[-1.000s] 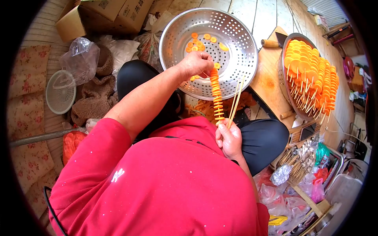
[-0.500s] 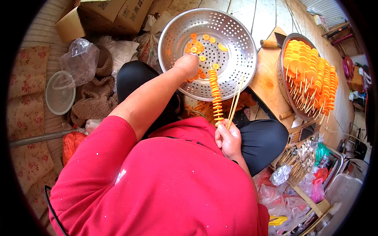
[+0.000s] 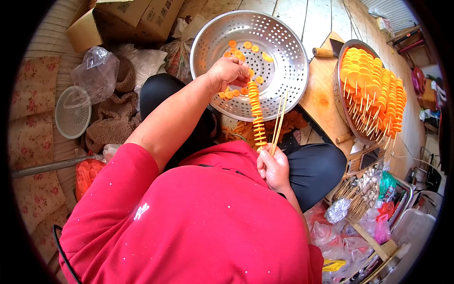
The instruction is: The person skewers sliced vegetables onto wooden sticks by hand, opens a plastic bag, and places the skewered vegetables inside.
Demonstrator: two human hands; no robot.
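Observation:
My left hand (image 3: pixel 228 73) is over the metal colander (image 3: pixel 294 57), its fingers pinching a carrot slice (image 3: pixel 250 72) at the upper tip of a loaded skewer. A long row of spaced carrot slices is threaded on that carrot skewer (image 3: pixel 256 111). My right hand (image 3: pixel 274 168) is closed around the skewer's lower end and also grips a few bare bamboo sticks (image 3: pixel 280 124) pointing upward. Loose carrot slices (image 3: pixel 229 94) lie in the colander under and around my left hand, which partly hides them.
On the right, a metal basin (image 3: pixel 338 90) is heaped with finished carrot skewers (image 3: pixel 373 85). Beside it are a wooden board (image 3: pixel 321 99) and a wooden-handled knife (image 3: pixel 323 52). A cardboard box (image 3: pixel 127 21), white basket (image 3: pixel 73 113) and bundled sticks (image 3: pixel 362 194) surround me.
My left hand has come up out of the colander to the skewer's tip, now with a carrot slice in its fingers. The skewer has shifted slightly left; my right hand is nearly still.

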